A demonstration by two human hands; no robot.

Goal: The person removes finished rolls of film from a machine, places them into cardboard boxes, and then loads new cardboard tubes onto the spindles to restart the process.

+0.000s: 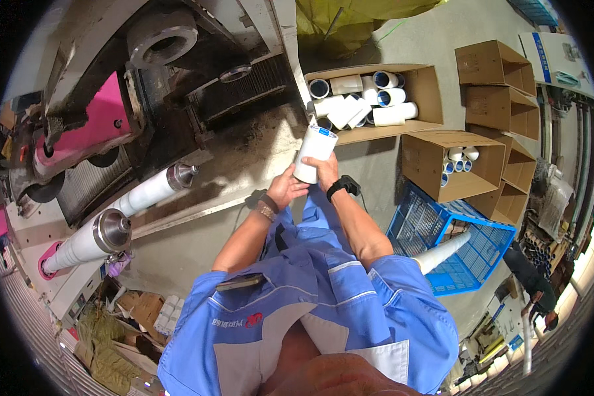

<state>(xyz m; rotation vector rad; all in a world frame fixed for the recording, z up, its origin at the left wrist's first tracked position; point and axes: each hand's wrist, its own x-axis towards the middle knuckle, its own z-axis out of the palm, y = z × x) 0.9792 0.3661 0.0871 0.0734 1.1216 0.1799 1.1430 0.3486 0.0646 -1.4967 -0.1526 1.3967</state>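
Note:
A white cylindrical roll (315, 146) with a blue-printed inner core at its upper end is held in front of my body, tilted slightly right. My right hand (325, 171) grips its lower right side, the fingers wrapped behind it and partly hidden. At the roll's lower left end is my left hand (287, 187), thumb up by the side and fingers curled around the bottom edge. Just beyond the roll stands an open cardboard box (416, 132) filled with several similar white rolls (390, 97), lying in different directions.
To the left is a large machine (244, 152) with two white-wrapped shafts (148, 193). On the right, a smaller carton (419, 158) holds rolls beside stacked empty cartons (495, 66). A blue plastic crate (455, 284) has a long white tube (445, 251) in it. Another person (534, 284) is at far right.

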